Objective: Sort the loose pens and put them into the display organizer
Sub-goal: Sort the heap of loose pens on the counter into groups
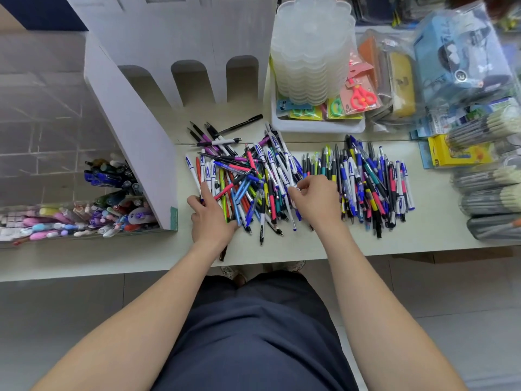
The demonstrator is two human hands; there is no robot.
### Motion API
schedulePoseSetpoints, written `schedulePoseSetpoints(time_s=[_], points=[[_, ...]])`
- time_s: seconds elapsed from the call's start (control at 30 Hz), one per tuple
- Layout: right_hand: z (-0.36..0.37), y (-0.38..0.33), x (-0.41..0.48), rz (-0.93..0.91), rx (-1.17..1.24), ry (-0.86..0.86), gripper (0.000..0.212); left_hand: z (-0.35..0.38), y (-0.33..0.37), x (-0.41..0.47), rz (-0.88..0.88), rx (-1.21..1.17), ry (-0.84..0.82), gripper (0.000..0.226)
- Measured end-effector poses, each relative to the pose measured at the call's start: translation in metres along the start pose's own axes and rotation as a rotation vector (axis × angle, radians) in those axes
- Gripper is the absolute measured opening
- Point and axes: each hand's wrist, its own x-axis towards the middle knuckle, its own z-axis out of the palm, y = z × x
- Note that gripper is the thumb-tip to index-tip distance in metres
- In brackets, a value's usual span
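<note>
Loose pens (248, 182) lie in a pile at frame centre on the table (310, 244). A second group (369, 184) lies aligned to the right of it. The organizer (132, 128) stands at upper left, with pens in its lower-left compartment.

Left hand (211, 218): rests on the pile's left edge, index finger extended. Grasp cannot be determined.

Right hand (317, 200): fingers curled, pinching pens between the two groups.

Bright, even indoor light with soft, faint shadows. Wide-angle lens bends the edges; the top right corner is smeared with blur.
</note>
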Motion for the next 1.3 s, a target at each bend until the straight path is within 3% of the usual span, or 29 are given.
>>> schedulePoseSetpoints(time_s=[0.1, 0.17, 0.27, 0.37, 0.5, 0.6, 0.7, 0.9, 1.0, 1.1, 1.2, 1.3], points=[[0.012, -0.001, -0.013, -0.08, 0.085, 0.148, 0.022, -0.002, 0.003, 0.002, 0.015, -0.082, 0.023, 0.113], [0.024, -0.004, -0.025, -0.103, 0.095, 0.035, 0.018, -0.004, 0.005, 0.003, 0.006, -0.148, 0.025, 0.106], [0.05, -0.008, -0.042, -0.075, -0.162, -0.209, 0.043, -0.009, 0.01, 0.005, -0.036, -0.256, 0.009, 0.109], [0.067, -0.016, -0.052, -0.129, -0.424, -0.251, 0.05, -0.013, 0.014, 0.009, -0.128, -0.282, -0.011, 0.102], [0.071, -0.024, -0.053, -0.147, -0.4, -0.314, 0.043, -0.02, 0.022, 0.024, -0.218, -0.252, 0.003, 0.075], [0.057, -0.031, -0.044, -0.047, -0.214, -0.356, 0.042, -0.025, 0.028, 0.037, -0.241, -0.298, 0.021, 0.08], [0.038, -0.042, -0.03, -0.041, -0.095, -0.254, 0.041, -0.027, 0.032, 0.045, -0.288, -0.307, 0.019, 0.088], [0.033, -0.047, 0.003, -0.176, -0.359, -0.127, 0.042, -0.023, 0.046, 0.056, -0.402, -0.303, -0.004, 0.124], [0.037, -0.05, 0.012, -0.289, -0.286, -0.022, 0.02, -0.027, 0.052, 0.068, -0.473, -0.264, 0.016, 0.129], [0.048, -0.055, 0.025, -0.411, -0.193, 0.045, 0.042, -0.031, 0.062, 0.075, -0.509, -0.243, 0.013, 0.128], [0.06, -0.063, 0.043, -0.416, -0.174, -0.057, 0.067, -0.029, 0.066, 0.078, -0.465, -0.224, 0.003, 0.116], [0.071, -0.071, 0.052, -0.456, -0.248, -0.173, 0.06, -0.028, 0.059, 0.077, -0.371, -0.257, -0.016, 0.113]])
